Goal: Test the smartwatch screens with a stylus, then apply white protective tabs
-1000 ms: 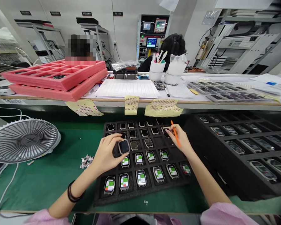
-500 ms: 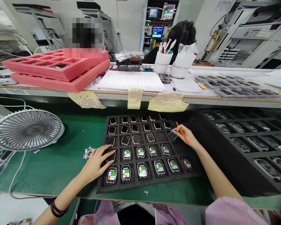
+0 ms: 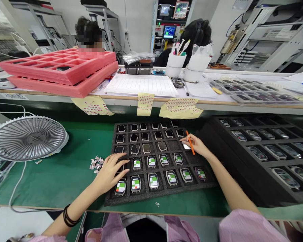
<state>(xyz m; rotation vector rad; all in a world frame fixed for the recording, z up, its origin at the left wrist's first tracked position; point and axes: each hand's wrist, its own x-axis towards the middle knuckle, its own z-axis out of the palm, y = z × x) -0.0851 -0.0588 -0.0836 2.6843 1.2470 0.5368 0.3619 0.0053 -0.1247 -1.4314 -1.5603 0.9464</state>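
A black foam tray (image 3: 108, 199) lies on the green mat and holds several smartwatches. The two front rows have lit screens (image 3: 153, 180); the back rows are dark. My left hand (image 3: 110, 170) lies over the tray's left column, fingers spread, fingertips resting on a dark watch in its slot. My right hand (image 3: 197, 145) is closed on an orange pen (image 3: 190, 142). Its fingertips touch a watch (image 3: 186, 146) in a slot near the tray's right side.
A white fan (image 3: 29, 137) lies at the left, with paper scraps (image 3: 97, 163) beside the tray. A second black tray of watches (image 3: 262, 158) sits at the right. The shelf behind carries pink foam trays (image 3: 58, 69), a paper form (image 3: 141, 85), pen cups (image 3: 175, 64); two people sit beyond.
A second ago my left hand held a dark watch above the tray; it has since set the watch down into a left-column slot. My right hand stayed at its slot with the pen.
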